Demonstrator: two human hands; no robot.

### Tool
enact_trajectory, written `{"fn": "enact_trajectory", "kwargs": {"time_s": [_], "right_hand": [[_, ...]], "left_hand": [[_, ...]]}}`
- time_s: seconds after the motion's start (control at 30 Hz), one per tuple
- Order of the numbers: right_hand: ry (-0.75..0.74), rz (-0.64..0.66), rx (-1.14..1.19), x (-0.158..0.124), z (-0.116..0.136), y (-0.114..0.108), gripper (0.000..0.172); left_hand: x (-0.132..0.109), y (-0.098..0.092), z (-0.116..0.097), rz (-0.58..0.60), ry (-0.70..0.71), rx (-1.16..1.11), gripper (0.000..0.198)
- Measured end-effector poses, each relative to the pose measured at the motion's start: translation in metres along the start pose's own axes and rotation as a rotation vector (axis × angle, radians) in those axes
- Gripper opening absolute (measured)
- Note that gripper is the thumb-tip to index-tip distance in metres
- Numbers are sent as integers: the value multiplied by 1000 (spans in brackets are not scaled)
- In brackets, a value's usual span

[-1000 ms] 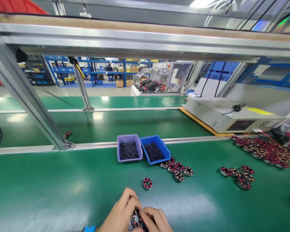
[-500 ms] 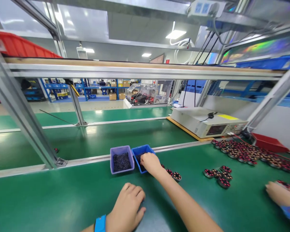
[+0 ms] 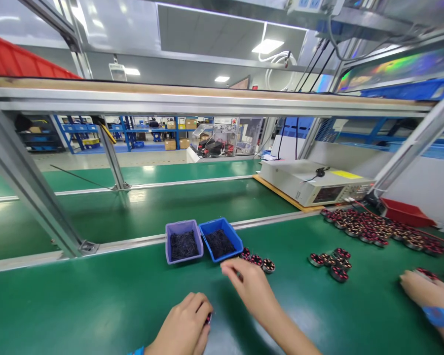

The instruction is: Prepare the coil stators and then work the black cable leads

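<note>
Black pieces [image 3: 220, 243] inside blue bin [image 3: 232, 233]

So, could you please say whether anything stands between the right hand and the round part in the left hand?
Only green tabletop shows between the right hand and left hand, but the left fingers cover most of the round part.

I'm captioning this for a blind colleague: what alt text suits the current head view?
A person's left hand holds a mostly hidden coil at a green bench, while the right hand hovers before a blue bin of black pieces. A purple bin stands beside it; more coils lie rightward, near another person's hand.
</note>
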State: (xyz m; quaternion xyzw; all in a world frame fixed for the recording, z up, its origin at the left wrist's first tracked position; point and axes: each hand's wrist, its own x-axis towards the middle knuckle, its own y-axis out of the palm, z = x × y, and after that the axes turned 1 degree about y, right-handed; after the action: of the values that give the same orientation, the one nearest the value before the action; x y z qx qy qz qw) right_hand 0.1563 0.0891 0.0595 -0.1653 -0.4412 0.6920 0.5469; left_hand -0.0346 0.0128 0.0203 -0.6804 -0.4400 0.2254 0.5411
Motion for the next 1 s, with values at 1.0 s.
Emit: {"fn": "enact_trajectory", "kwargs": {"time_s": [1.0], "right_hand": [[472, 46, 725, -54, -10, 56, 42]], "left_hand": [[-9, 11, 1, -63, -1, 13, 23]]}}
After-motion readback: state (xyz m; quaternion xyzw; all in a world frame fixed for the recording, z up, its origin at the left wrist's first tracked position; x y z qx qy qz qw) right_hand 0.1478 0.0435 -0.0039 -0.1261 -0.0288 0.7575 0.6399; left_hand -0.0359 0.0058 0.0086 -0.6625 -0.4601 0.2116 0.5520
